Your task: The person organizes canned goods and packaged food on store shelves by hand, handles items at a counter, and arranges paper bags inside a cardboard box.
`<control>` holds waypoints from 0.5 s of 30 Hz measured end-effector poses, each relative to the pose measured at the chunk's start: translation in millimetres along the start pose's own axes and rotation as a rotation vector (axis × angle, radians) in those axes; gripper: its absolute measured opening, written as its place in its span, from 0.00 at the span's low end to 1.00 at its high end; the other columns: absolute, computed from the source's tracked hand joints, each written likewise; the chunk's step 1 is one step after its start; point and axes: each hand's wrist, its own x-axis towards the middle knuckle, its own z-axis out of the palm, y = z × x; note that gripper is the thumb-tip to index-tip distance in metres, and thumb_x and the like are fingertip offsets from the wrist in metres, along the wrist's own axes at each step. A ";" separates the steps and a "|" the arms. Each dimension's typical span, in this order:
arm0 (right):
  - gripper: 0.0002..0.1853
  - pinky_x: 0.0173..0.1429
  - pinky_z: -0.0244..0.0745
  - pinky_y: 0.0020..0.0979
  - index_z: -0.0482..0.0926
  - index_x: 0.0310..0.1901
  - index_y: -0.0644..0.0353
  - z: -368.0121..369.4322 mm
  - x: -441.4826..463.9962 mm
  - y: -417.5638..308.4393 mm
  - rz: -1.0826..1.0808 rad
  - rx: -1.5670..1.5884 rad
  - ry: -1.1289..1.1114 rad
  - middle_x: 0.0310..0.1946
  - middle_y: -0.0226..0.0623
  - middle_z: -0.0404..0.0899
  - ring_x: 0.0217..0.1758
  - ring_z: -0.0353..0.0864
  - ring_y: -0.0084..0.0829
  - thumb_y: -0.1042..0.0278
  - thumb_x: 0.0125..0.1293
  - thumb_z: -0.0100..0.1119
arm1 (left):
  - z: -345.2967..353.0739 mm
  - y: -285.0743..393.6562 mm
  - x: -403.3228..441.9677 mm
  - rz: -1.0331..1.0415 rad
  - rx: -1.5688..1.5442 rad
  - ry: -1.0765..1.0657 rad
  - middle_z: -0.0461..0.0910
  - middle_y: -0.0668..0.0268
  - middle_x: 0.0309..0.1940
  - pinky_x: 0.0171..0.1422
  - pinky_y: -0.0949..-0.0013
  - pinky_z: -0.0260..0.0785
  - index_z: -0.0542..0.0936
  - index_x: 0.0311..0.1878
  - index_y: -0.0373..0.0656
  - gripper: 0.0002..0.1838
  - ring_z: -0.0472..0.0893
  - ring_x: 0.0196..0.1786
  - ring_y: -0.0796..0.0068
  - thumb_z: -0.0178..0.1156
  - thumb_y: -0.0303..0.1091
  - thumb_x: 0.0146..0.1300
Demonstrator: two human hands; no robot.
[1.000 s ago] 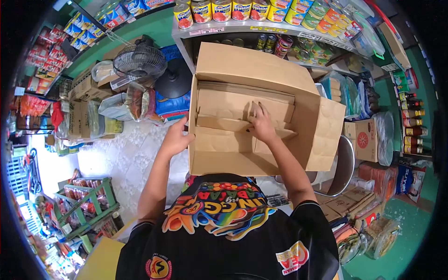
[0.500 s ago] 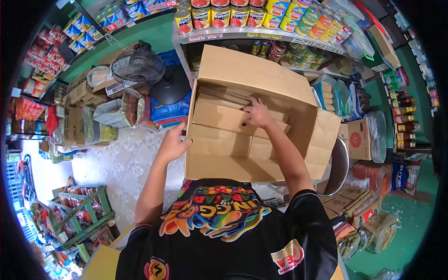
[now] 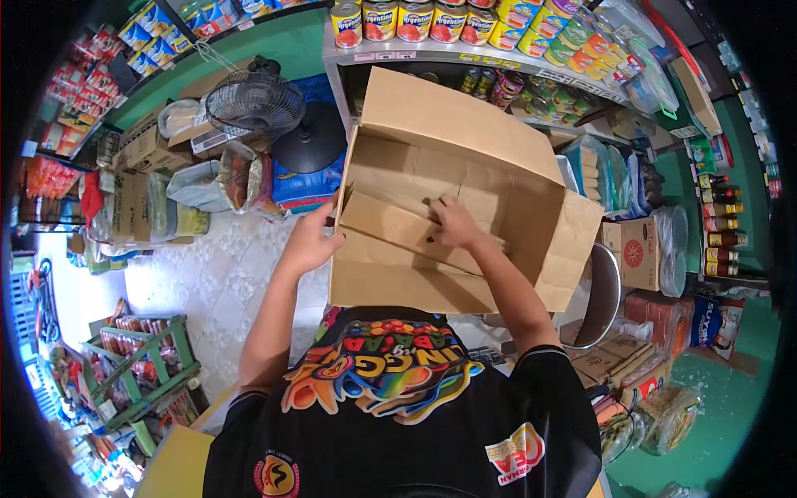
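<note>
An open brown cardboard box (image 3: 465, 108), its flaps spread outward, sits in front of my body. My left hand (image 3: 310, 242) is closed on the box's left edge, thumb toward me and fingertips partly hidden behind the wall. Inside the box, my right hand (image 3: 455, 224) is closed over the upper edge of a folded cardboard piece (image 3: 398, 228). This piece lies slantwise across the box, lower toward the right. Some of the right fingers are hidden behind it.
Canned goods (image 3: 413, 21) line the shelf beyond the box. A black fan (image 3: 256, 104) stands to the left on the tiled floor (image 3: 224, 274). At the right are a large metal pot (image 3: 610, 290) and another carton (image 3: 635, 249). A green rack (image 3: 149, 373) holds packets at lower left.
My right hand has tilted the cardboard piece and drawn it toward me, baring more of the box's far inner side. My left hand keeps hold of the box edge.
</note>
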 end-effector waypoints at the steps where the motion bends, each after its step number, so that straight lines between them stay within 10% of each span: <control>1: 0.36 0.56 0.75 0.47 0.70 0.60 0.56 5.3 -3.7 -1.7 -0.028 0.068 -0.044 0.47 0.51 0.77 0.52 0.77 0.54 0.60 0.48 0.75 | -0.5 -3.0 0.9 0.018 0.009 0.002 0.84 0.49 0.52 0.59 0.63 0.75 0.71 0.70 0.40 0.37 0.86 0.52 0.58 0.61 0.26 0.52; 4: 0.22 0.47 0.77 0.52 0.72 0.55 0.58 9.8 -27.1 -52.6 0.033 0.065 -0.128 0.45 0.55 0.80 0.45 0.82 0.57 0.68 0.58 0.62 | -3.1 -12.5 3.5 0.010 0.010 0.007 0.83 0.48 0.53 0.60 0.62 0.75 0.69 0.73 0.43 0.41 0.86 0.52 0.57 0.61 0.26 0.51; 15: 0.21 0.45 0.81 0.46 0.71 0.59 0.55 -43.6 -26.6 -65.3 0.208 -0.110 0.362 0.45 0.49 0.83 0.43 0.86 0.51 0.71 0.63 0.59 | -9.5 -14.8 14.2 -0.004 -0.034 -0.020 0.84 0.59 0.51 0.55 0.65 0.75 0.70 0.73 0.42 0.39 0.83 0.48 0.67 0.60 0.23 0.52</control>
